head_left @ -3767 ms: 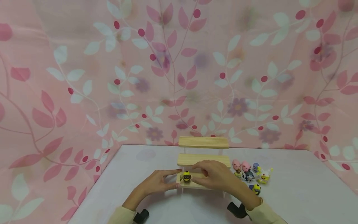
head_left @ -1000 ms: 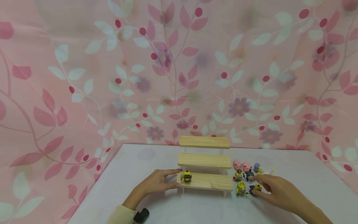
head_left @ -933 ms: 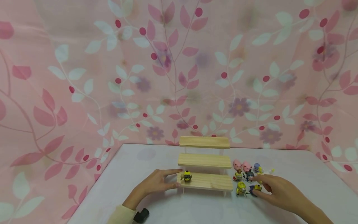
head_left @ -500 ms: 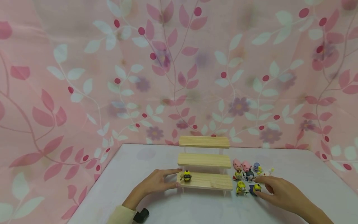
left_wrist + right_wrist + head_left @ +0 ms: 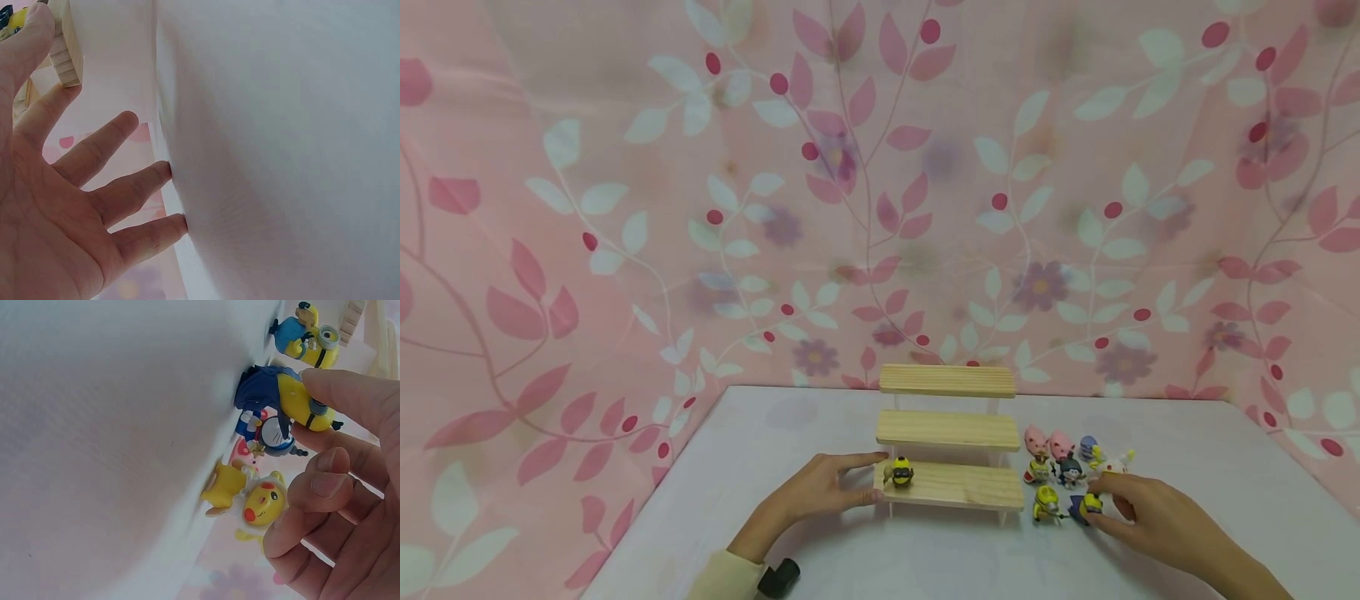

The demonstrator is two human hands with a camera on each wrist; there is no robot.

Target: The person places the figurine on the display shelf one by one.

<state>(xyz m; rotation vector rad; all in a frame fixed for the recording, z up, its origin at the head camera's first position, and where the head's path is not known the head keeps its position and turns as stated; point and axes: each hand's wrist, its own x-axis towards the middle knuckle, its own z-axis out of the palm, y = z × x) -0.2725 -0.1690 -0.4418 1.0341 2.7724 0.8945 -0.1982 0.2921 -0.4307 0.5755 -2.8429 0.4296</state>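
In the head view, a three-tier wooden display shelf [image 5: 955,486] stands mid-table, with one yellow-and-black minion figurine [image 5: 902,472] at the left of its lowest tier. My left hand [image 5: 827,487] holds that tier's left end between thumb and index finger; in the left wrist view the other fingers spread out below the wooden board [image 5: 67,59]. On the table to the right, my right hand [image 5: 1157,517] pinches a minion figurine in dark blue [image 5: 294,400] between thumb and index finger. Its base appears to stand on the table. The right hand's other fingers are curled and hold nothing.
Beside the shelf's right end stand a yellow minion figurine [image 5: 1046,503], a dark-haired figurine [image 5: 1070,472], two pink-headed figurines [image 5: 1060,443], a blue one [image 5: 1087,447] and a yellow-and-white one [image 5: 256,503]. A pink floral curtain [image 5: 880,208] hangs behind the white table [image 5: 1210,467].
My right hand has left the minion on the lowest tier and moved right to the dark-blue minion, which has shifted slightly right. My left hand stays at the shelf.
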